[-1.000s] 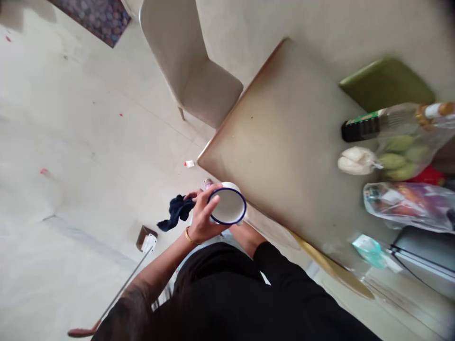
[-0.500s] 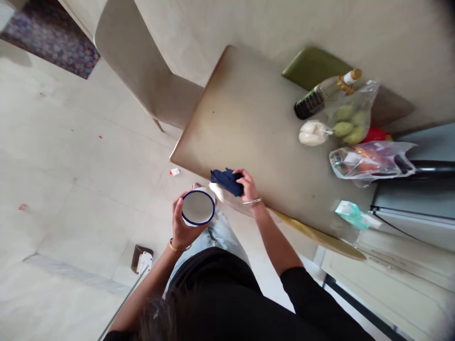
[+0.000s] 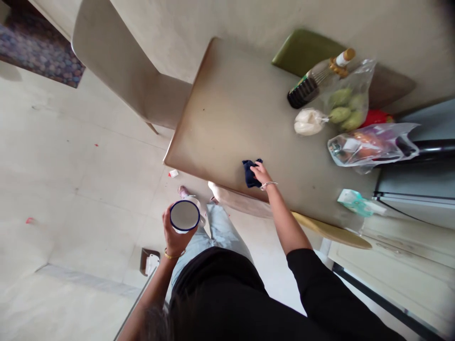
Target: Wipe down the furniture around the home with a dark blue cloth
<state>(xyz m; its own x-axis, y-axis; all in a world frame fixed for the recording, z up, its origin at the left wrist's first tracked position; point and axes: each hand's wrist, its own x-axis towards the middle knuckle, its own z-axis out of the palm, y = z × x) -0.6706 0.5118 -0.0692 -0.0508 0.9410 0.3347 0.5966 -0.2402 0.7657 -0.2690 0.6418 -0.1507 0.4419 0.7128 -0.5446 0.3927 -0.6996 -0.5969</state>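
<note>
A white mug [image 3: 185, 215] with a dark blue rim is gripped in my left hand [image 3: 175, 237], in front of my body and short of the table's edge. Its mouth faces up, and a handle shows on its right side. My right hand [image 3: 262, 173] reaches over the table [image 3: 227, 118] with its fingers closed on a dark blue cloth [image 3: 250, 174]. The cloth is bunched and seems to rest on the tabletop close to the near edge.
Toward the right of the table are a dark-labelled bottle [image 3: 304, 92], a small white bag [image 3: 308, 121], green fruit in clear plastic [image 3: 341, 106], another plastic bag [image 3: 369, 146] and a tissue pack [image 3: 355, 201]. Chairs [image 3: 135, 90] surround the table. A small bin [image 3: 145, 260] stands on the floor.
My right hand has carried the cloth rightward from the table's edge onto the tabletop. My left hand, with the mug, has shifted slightly left and away from the cloth.
</note>
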